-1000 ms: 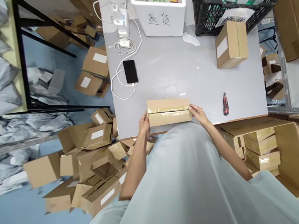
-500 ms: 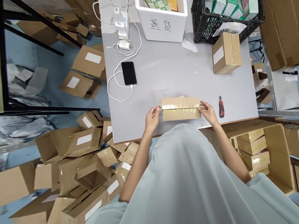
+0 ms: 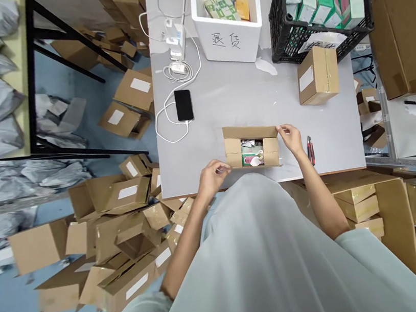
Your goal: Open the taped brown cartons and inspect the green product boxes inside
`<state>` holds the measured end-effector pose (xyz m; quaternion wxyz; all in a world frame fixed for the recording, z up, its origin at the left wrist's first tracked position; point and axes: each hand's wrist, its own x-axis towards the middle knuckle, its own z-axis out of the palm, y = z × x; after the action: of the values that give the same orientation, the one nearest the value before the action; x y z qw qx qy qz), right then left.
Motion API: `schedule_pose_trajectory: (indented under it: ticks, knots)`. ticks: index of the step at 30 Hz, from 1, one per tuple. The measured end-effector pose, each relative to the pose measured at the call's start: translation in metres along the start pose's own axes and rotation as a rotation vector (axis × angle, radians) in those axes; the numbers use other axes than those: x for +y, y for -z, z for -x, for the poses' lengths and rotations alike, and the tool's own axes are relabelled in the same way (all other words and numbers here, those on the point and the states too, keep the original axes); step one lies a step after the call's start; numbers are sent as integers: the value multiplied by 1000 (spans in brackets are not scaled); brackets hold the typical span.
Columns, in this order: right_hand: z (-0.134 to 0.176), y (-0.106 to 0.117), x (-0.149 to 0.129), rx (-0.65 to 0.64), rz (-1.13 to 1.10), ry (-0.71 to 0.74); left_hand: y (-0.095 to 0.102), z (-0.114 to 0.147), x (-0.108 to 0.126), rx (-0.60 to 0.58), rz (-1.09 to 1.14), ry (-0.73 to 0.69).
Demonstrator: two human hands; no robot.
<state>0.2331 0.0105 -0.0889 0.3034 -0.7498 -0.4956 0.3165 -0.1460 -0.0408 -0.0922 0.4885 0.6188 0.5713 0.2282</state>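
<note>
A small cardboard box [image 3: 232, 147] lies at the table's near edge with its long top flaps parted. The short end flaps are folded inward, and between them show a green and pink pack [image 3: 249, 158] and some crumpled whitish wrapping [image 3: 257, 160]. My left hand [image 3: 213, 177] is closed with its fingertips at the near left corner of the box. With my right hand [image 3: 291, 139] I pinch the right end of the far flap [image 3: 249, 132]. To the right of that hand lies a red and black box cutter [image 3: 310, 151].
A taped carton [image 3: 316, 76] stands right, before a black crate [image 3: 289, 44] of green-white boxes. A white foam bin [image 3: 231, 44] sits at the back; a phone [image 3: 184, 105] on a cable lies left. Opened cartons [image 3: 134, 233] litter the floor; a large carton [image 3: 397, 222] holds smaller boxes.
The box's long top flaps, closed half a second ago, have swung apart and show the contents. My left hand has moved nearer me, my right hand slightly away from me.
</note>
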Motion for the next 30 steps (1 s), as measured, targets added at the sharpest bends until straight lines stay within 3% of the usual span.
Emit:
schedule_pose_trajectory:
  ticks: [5, 10, 12, 15, 18, 21, 25, 27, 30]
  knots:
    - [-28, -22, 4, -76, 114, -183, 1, 30, -3, -79, -183, -87]
    - [-29, -35, 9, -113, 164, -272, -12, 40, -9, -161, -374, -102]
    - [-22, -31, 7, -57, 184, -193, -17, 38, -7, -178, -427, -126]
    - [3, -24, -4, 42, 229, 98, -24, 29, 4, -137, -487, -154]
    - [39, -27, -19, -8, 300, 292, -36, 9, 21, -116, -567, -196]
    - [69, -41, -29, -140, 390, 333, -54, -16, 37, -169, -708, -221]
    - [84, -52, -30, -243, 460, 312, -65, -36, 55, -219, -871, -179]
    - [87, -47, -29, -269, 460, 313, -58, -35, 61, -221, -894, -172]
    - [94, -25, -24, -253, 438, 330, -32, -22, 64, -163, -858, -167]
